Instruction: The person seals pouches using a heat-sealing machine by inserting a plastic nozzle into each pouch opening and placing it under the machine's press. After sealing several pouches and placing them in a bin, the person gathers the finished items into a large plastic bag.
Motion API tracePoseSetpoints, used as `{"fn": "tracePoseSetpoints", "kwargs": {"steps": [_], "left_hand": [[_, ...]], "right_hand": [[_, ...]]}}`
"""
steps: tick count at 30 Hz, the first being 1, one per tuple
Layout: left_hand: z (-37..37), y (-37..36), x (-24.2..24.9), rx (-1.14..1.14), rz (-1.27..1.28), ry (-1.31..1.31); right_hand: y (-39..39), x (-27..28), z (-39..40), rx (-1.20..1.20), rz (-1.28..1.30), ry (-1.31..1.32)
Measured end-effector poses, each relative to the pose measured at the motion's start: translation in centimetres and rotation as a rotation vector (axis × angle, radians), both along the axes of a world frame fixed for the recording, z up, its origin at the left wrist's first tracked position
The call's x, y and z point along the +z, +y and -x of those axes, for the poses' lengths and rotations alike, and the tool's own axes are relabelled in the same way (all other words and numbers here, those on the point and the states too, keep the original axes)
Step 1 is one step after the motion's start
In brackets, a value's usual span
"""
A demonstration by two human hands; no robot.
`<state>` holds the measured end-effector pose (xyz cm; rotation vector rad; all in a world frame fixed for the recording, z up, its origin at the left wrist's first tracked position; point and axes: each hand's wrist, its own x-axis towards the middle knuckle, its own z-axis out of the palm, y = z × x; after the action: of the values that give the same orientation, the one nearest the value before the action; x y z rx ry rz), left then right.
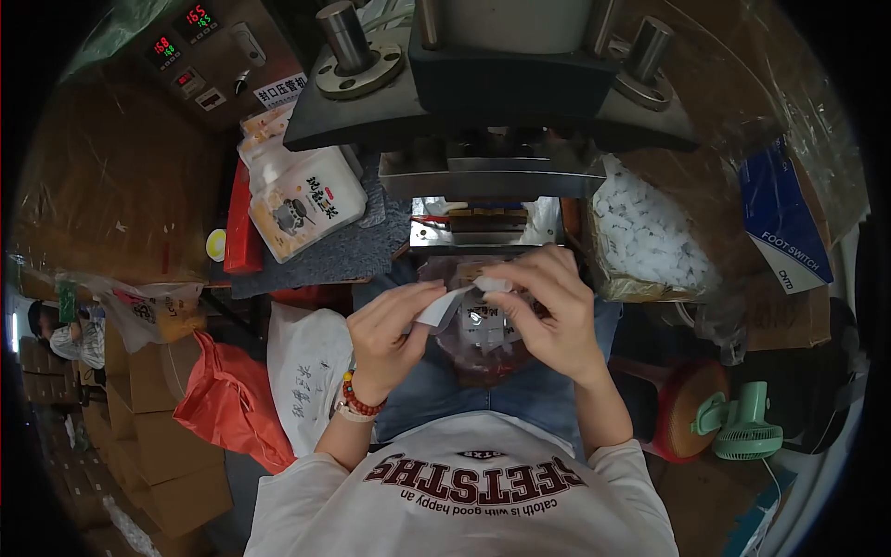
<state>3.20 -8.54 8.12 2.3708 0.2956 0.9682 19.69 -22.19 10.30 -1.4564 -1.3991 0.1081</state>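
Observation:
My left hand is closed on a white plastic pouch, thumb and fingers pinching its edge. My right hand comes in from the other side, its fingertips pinched around a small white piece right at the pouch's near corner. I cannot tell whether that piece is separate from the pouch. Just beneath both hands, a clear plastic bag rests on my lap, with printed packs showing through it.
A press machine stands directly ahead, its metal jaw above a lit base. Printed spouted pouches lie on a grey cloth at left. At right are a box of small white pieces and a green fan.

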Motion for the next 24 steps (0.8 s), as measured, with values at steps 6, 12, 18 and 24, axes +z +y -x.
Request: {"fn": "tracePoseSetpoints", "kwargs": {"steps": [6,12,18,24], "left_hand": [[-1.0,-0.3,-0.1,0.054,-0.033,-0.024],[-1.0,-0.4,1.0,-0.112,0.081,-0.015],[-4.8,-0.5,-5.1,-0.086,0.985,0.154],[-8.7,2.3,-5.0,-0.151,1.491,-0.033]], "right_hand": [[-0.7,0.4,0.4,-0.311,-0.006,-0.371],[-0.8,1.1,-0.7,-0.013,0.022,-0.102],[-0.7,-0.7,-2.2,-0.394,0.129,0.062],[-3.7,-1.5,-7.9,-0.89,0.628,-0.448]]}}
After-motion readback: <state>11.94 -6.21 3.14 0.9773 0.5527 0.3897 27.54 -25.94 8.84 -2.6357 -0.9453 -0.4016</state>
